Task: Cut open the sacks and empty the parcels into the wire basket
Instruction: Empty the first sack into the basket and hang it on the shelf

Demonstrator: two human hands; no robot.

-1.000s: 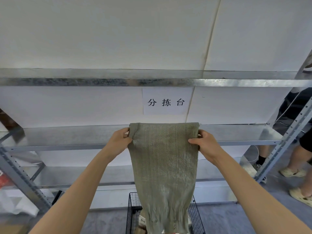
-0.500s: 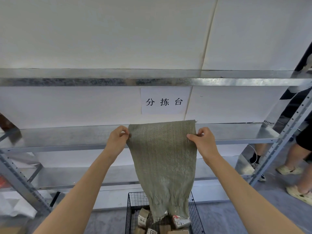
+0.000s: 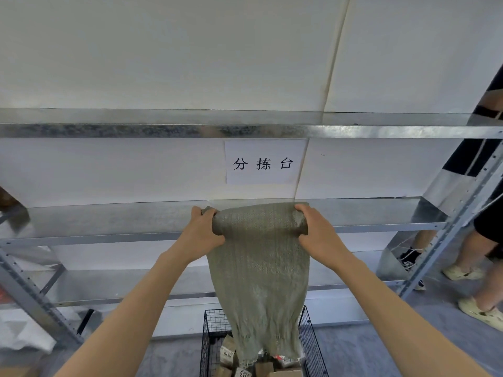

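Note:
A limp grey-green woven sack (image 3: 260,273) hangs in front of me, its top edge rolled into a tight tube. My left hand (image 3: 200,235) grips the roll's left end and my right hand (image 3: 317,235) grips its right end. The sack's frayed open mouth dangles into the black wire basket (image 3: 208,336) on the floor. Several small parcels (image 3: 227,352), brown and white boxes, lie in the basket, partly hidden behind the sack.
Galvanised metal shelves (image 3: 109,221) run across the wall ahead, with a paper sign (image 3: 262,161) above. A slanted shelf upright (image 3: 446,235) stands at the right. Another person's legs and shoes (image 3: 479,308) stand beyond it. White bags (image 3: 24,336) lie at the lower left.
Both hands have turned the sack's flat top edge over into a roll and dropped slightly. The sack hangs shorter, and more parcels show in the basket.

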